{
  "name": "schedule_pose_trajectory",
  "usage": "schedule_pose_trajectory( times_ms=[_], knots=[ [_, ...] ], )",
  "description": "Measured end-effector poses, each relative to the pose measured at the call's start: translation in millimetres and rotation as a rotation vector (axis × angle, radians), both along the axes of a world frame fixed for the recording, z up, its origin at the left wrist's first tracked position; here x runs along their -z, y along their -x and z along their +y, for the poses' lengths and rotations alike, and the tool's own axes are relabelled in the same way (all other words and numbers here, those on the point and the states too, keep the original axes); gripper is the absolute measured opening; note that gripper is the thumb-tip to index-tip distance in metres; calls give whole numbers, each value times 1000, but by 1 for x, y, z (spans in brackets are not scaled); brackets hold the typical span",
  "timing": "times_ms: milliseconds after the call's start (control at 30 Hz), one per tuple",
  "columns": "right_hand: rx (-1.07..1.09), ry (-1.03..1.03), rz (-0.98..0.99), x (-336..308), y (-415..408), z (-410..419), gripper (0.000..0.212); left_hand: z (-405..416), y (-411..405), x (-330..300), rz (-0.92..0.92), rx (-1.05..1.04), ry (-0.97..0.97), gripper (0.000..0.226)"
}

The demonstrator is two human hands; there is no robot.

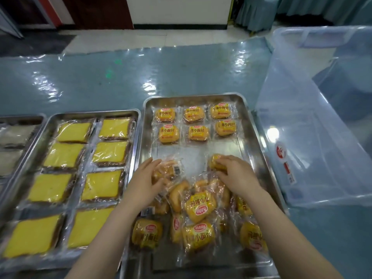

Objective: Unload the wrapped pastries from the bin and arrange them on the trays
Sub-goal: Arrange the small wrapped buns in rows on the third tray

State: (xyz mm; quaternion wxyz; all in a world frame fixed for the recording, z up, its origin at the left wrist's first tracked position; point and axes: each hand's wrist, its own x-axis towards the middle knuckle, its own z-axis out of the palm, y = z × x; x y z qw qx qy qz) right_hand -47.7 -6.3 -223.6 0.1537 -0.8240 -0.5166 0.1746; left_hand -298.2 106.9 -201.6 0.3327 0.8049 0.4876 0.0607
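Left hand: the left hand point(146, 181) lay at about 7 o'clock from the steel tray's centre, fingers loosely spread over a clear-wrapped bun point(171, 168) whose barcode faced up; it touched the wrapper, and a closed grasp could not be made out.
Right hand: the right hand point(234, 172) sat at about 4 o'clock from the tray's centre, fingers curled over a small wrapped bun point(216, 161), grasping it.
Steel tray: the steel tray point(259, 141) stood at the middle of the view, on a blue plastic-covered table point(120, 81).
Arranged buns: six wrapped buns point(194, 122) lay in two rows of three toward the tray's 12 o'clock end.
Loose pile: a heap of wrapped buns point(199, 218) filled the tray's 6 o'clock end, overlapping and tilted.
Cake tray: at 9 o'clock, a second tray point(48, 125) held eight wrapped yellow cake slices point(84, 178) in two columns.
Third tray: at the far 9 o'clock edge, another tray point(30, 117) showed pale wrapped pieces, only partly in view.
Bin: the clear plastic bin point(314, 125) stood at 3 o'clock, just beside the steel tray.
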Motion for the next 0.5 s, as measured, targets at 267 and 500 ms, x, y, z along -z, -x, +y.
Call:
schedule_pose_trajectory(
  times_ms=[267, 500],
  knots=[
    [15, 155, -134, 0, -14, 7, 33, 5, 4, 5, -102, -196, 57, 71],
    [-28, 94, -34, 2, -22, 9, 31, 21, -3, -8, -319, -404, 22, 40]
  ],
)
